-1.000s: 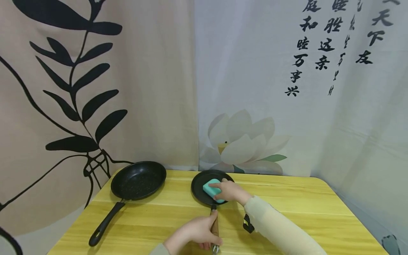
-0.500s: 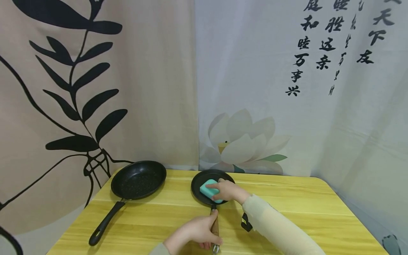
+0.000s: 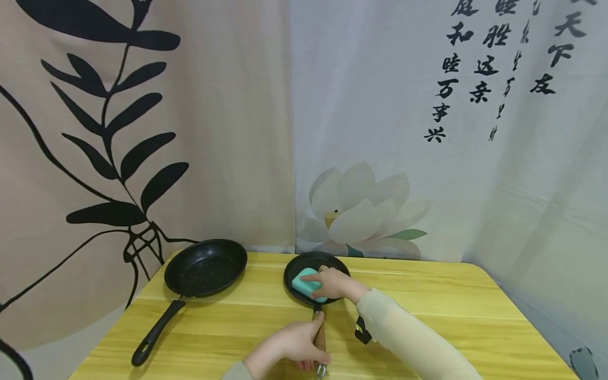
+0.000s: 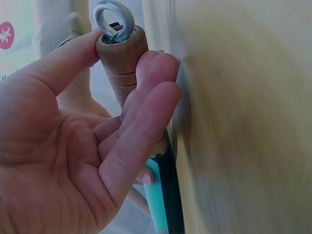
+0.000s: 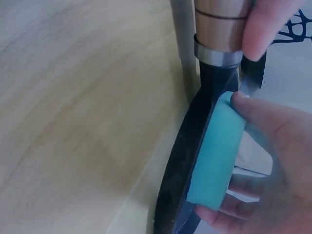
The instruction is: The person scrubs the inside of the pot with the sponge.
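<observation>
A small black frying pan with a wooden handle lies flat on the table. My left hand holds that handle, thumb along one side and fingers curled around the other. In the left wrist view, the metal ring sticks out of the handle's end. Inside the pan is a teal sponge, which my right hand grips from its right side. The right wrist view shows thumb and fingers at opposite ends of the sponge, its underside against the pan.
To the left, a larger black frying pan stands with its handle toward the front. A small black item with a yellow mark lies partly behind my right sleeve. Printed curtains hang behind the wooden table.
My right hand has slid the sponge a little to the left across the small pan. My left hand keeps its hold on the handle, and both pans stay in place.
</observation>
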`<state>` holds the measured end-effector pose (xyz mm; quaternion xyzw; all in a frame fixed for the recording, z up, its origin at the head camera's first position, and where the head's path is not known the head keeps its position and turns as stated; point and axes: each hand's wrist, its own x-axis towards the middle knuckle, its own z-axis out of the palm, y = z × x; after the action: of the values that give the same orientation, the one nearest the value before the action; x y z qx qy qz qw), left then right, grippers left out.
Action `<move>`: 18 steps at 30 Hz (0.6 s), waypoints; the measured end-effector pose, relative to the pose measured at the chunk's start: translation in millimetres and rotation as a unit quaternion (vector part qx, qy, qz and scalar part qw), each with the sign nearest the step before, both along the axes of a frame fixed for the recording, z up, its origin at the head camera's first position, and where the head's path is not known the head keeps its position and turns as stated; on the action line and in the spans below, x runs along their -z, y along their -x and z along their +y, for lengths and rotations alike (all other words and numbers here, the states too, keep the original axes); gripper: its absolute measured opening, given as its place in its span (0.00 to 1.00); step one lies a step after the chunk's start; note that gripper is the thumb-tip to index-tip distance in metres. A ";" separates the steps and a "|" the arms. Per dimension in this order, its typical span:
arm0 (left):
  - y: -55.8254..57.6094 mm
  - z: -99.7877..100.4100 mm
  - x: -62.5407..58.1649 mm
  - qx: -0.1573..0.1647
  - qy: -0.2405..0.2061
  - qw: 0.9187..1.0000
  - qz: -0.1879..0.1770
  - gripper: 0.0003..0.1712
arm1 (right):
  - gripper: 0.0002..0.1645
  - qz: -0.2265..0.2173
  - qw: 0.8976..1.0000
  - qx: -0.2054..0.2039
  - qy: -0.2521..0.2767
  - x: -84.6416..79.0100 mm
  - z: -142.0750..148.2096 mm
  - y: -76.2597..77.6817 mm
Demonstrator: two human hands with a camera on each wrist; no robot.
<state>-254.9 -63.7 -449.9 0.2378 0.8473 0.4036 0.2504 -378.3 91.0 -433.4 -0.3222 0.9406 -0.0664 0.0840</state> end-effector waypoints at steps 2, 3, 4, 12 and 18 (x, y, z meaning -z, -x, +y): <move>-5.3 1.5 -5.9 -0.012 -0.006 1.000 -0.002 0.55 | 0.34 0.004 1.000 -0.003 0.001 1.7 -0.9 -0.1; -6.7 2.2 -6.8 -0.015 -0.005 1.000 0.001 0.54 | 0.34 0.008 1.000 -0.006 0.001 2.6 -1.3 0.2; -7.7 2.4 -8.1 -0.018 -0.005 1.000 0.004 0.54 | 0.34 0.009 1.000 -0.007 0.003 3.4 -1.9 0.5; -5.8 1.8 -7.7 -0.014 -0.002 1.000 0.005 0.53 | 0.33 0.018 1.000 -0.022 0.013 4.6 -6.1 1.1; -5.4 0.6 -8.1 -0.004 -0.004 1.000 0.004 0.53 | 0.33 0.018 1.000 -0.020 0.010 4.3 -9.2 1.2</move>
<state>-249.5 -63.1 -441.7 0.2371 0.8477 0.4069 0.2443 -379.5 81.8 -437.8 -0.3427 0.9347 -0.0679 0.0652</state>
